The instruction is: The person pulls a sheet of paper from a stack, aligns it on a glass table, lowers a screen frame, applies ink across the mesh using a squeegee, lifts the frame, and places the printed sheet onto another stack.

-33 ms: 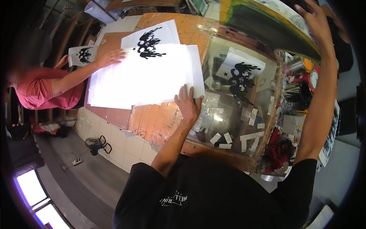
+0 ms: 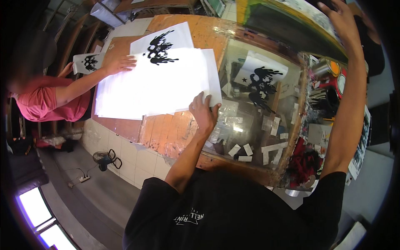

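Observation:
My left hand [image 2: 203,114] lies on the near right corner of a stack of white paper sheets [image 2: 166,91], fingers spread and palm down. My right hand [image 2: 343,23] reaches to the far right, by the upper edge of a tilted printing screen [image 2: 287,35]. Its fingers curl at a dark thing there, partly cut off by the picture's edge. On the glass plate [image 2: 239,110] sits a sheet with a black winged print [image 2: 262,83]. Another printed sheet [image 2: 160,46] sticks out behind the stack. A co-worker's hand [image 2: 121,64] rests on the stack's left side.
The co-worker, in a pink shirt [image 2: 46,96], holds a printed sheet [image 2: 89,62] in the other hand. Paint cans [image 2: 323,68] and red-black rags [image 2: 306,162] crowd a ledge right of the glass. Tape pieces [image 2: 275,148] dot the glass. A fan [image 2: 102,160] stands at lower left.

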{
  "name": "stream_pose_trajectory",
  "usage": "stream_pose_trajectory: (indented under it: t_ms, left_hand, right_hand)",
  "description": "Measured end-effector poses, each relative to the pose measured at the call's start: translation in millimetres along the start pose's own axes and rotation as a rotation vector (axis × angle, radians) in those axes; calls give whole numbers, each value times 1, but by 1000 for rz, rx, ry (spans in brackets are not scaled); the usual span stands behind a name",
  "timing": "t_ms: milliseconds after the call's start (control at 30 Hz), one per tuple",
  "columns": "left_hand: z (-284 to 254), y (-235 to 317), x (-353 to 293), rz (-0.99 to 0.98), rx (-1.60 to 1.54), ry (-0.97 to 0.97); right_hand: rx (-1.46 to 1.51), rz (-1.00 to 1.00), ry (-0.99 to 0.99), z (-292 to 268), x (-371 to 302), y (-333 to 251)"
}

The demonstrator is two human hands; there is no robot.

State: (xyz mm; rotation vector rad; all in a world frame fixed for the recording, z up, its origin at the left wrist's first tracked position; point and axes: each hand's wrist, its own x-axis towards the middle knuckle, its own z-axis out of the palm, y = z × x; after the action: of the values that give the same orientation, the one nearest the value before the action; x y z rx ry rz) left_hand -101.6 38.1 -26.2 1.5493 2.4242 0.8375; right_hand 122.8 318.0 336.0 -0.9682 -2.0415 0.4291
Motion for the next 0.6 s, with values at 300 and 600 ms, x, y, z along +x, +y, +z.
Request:
stream_pose_trajectory:
  t_ms: [300,600]
  left_hand:
    - [-5,-7,34,-139,-465,18]
    - [86,87,24,335,134,-206]
  right_hand:
    - [-109,89,-47,-10,-5,16]
    - [-241,78,-47,-30,-13,12]
